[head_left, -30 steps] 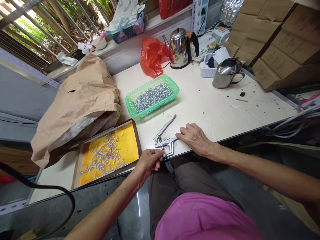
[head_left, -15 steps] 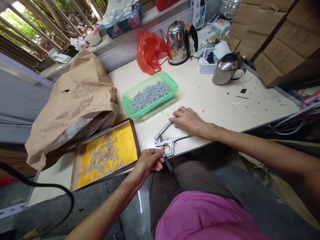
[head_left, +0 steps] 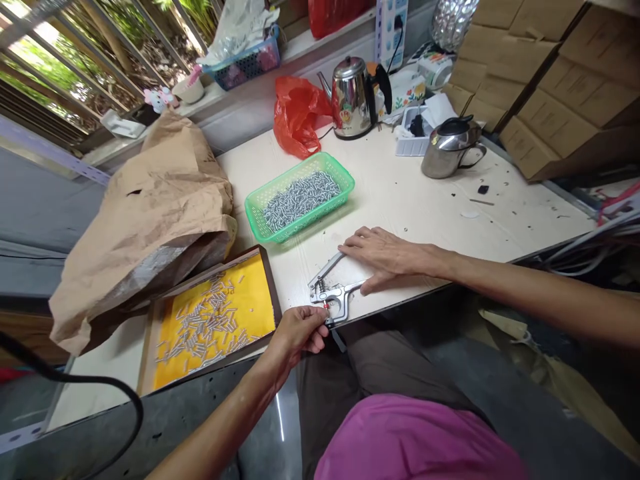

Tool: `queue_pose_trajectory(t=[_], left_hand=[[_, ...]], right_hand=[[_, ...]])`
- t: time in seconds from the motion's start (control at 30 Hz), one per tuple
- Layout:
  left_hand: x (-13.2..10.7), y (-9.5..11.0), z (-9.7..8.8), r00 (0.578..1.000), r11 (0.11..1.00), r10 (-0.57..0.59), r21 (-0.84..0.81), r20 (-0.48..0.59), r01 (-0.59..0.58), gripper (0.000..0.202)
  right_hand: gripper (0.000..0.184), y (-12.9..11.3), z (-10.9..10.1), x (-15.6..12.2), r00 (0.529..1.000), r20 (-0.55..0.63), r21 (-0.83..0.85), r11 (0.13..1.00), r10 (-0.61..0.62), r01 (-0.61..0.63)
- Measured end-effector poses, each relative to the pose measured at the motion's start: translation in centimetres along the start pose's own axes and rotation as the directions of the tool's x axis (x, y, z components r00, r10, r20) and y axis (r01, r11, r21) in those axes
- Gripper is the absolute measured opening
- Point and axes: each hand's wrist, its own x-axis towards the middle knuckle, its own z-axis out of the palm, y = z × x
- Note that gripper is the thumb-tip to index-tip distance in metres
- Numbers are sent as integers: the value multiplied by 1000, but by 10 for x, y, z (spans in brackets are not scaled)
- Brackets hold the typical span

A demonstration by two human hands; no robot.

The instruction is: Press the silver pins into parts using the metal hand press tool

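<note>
Now the right hand (head_left: 387, 257) has closed around both handles of the press pliers (head_left: 331, 292). A second ago it lay only on the lower handle, with the upper one sticking up free. Half a second ago it had slid up onto the upper handle and left the lower one bare. At this moment the fingers lie over the upper handle and the thumb hooks under the lower one, and the gap between the handles looks narrower than before. I read that as a squeeze in progress, not a mere rest on the tool.

The left hand (head_left: 300, 331) has hardly moved. Its thumb and forefinger are pinched tight against the pliers' head at the small red die. Whether a loose part sits between the fingertips, I cannot tell.

The pliers lie flat at the near edge of the table (head_left: 425, 207), just ahead of my lap. The yellow tray (head_left: 253, 293) to their left carries scattered metal pins (head_left: 205, 323). The green basket (head_left: 305, 227) behind them holds a heap of the same kind. Further left, a brown paper bag (head_left: 150, 200) slumps over the tray's far corner.
</note>
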Motion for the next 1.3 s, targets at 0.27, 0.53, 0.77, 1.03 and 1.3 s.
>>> queue_pose_trajectory(t=[0.27,0.53,0.77,1.03,1.3], left_hand=[[1,-3,-3,1000,1000,16,-18,13,-15,36],[3,-1,-3,999,1000,22,-10,30,-22,37],[5,-4,-4,997,998,60,-15,47,-59,41],[4,-6,-2,998,999,48,-18,28,-47,31],[5,-5,0,997,997,74,1,7,-74,31]], right_hand=[[85,5,5,2,999,-27,-13,1000,-22,22],[84,9,4,-4,997,-64,41,998,-34,37],[26,24,7,12,991,-105,83,994,78,-70],[30,9,-13,6,999,-22,11,999,48,-48],[70,-5,-10,-14,998,34,-9,999,45,-45]])
